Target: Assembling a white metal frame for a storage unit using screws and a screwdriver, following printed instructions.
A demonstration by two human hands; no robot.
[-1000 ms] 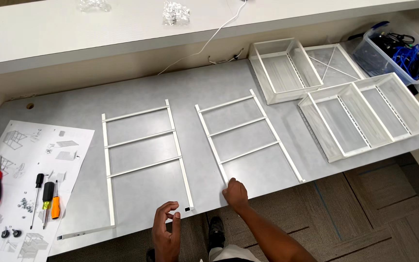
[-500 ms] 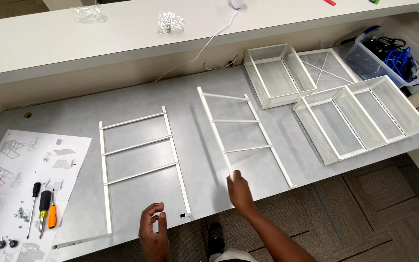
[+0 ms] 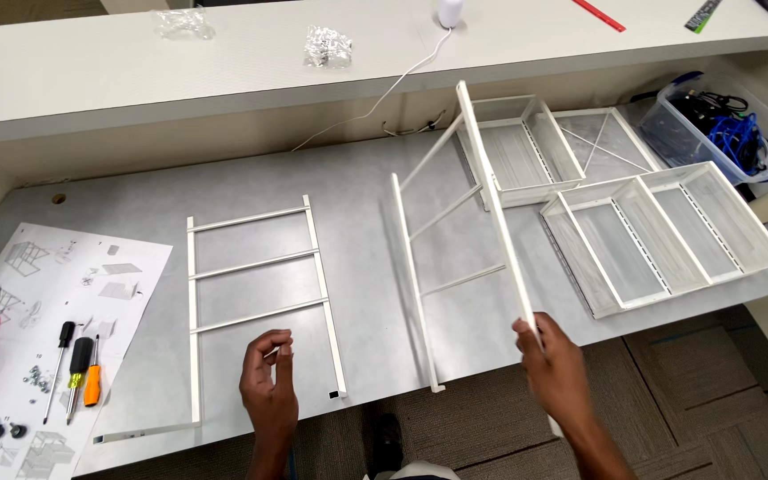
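head view: right hand [image 3: 555, 363], lower right of centre, has its grip pressed around the near end of one rail of a white ladder frame [image 3: 455, 233] — that rail is lifted and tilted, the other rail rests on the grey tabletop [image 3: 135, 209]. left hand [image 3: 268, 387], bottom centre, pinches a small white part, too small to tell. just left lies a second ladder frame [image 3: 255, 302], flat. wire baskets [image 3: 660, 233] sit at right; screwdrivers [image 3: 73, 364] on an instruction sheet [image 3: 55, 284] at lower left.
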